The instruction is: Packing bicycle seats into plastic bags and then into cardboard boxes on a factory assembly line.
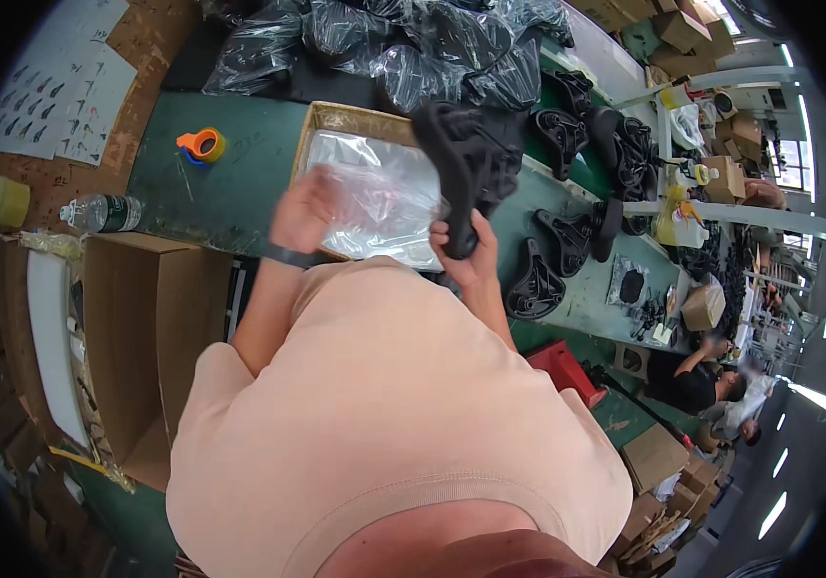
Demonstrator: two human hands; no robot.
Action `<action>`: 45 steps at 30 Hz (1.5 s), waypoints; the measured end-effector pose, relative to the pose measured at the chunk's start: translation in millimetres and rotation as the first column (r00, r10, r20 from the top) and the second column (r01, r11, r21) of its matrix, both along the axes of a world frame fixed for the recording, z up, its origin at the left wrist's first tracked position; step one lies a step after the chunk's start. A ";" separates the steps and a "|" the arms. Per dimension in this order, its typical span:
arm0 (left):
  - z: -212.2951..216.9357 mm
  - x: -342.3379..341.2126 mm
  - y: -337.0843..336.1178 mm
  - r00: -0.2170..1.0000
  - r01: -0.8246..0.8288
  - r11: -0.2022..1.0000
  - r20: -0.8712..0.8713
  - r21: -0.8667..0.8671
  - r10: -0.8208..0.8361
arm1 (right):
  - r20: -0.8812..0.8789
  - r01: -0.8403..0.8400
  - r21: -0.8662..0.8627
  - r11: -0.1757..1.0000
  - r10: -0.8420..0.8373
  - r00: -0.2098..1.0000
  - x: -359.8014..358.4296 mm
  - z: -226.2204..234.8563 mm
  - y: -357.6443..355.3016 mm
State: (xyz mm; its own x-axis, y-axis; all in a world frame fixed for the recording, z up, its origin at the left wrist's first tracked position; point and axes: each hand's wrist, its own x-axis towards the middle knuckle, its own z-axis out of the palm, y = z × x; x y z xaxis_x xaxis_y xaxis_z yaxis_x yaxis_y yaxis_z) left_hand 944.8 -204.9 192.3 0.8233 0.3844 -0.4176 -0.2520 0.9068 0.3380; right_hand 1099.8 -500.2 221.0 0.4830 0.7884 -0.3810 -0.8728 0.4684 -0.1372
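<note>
My right hand (472, 252) grips a black bicycle saddle (461, 169) by its narrow nose, with the wide end tilted up and away from me. To its left, my left hand (305, 207) is smeared by motion, its fingers closed on a thin clear plastic bag (379, 197). That bag stretches rightward toward the saddle. Below both lies an open cardboard box (309, 135) holding a stack of flat clear bags (365, 149). Bare saddles (535, 281) rest on the bench to the right of my right hand.
Plastic-wrapped saddles (422, 58) are piled at the back of the green bench (254, 120). An orange tape roll (207, 144) and a plastic bottle (103, 213) lie left. An open carton (133, 328) stands beside me. Co-workers (697, 380) are far right.
</note>
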 end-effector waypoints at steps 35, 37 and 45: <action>115.8 320.1 117.7 0.680 -0.174 0.065 0.072 0.983 0.729 | -0.361 0.555 -0.656 -0.511 0.858 0.364 222.3 -200.4 -247.3; 64.7 331.0 73.2 0.802 -0.090 -0.022 0.085 0.996 0.592 | -0.426 0.458 -0.667 -0.588 0.805 0.413 235.9 -227.1 -272.2; -118.3 278.8 -148.7 0.835 0.497 -0.419 -0.551 0.760 -0.008 | -0.089 0.679 -0.622 -0.391 0.896 0.435 222.7 -113.6 -256.5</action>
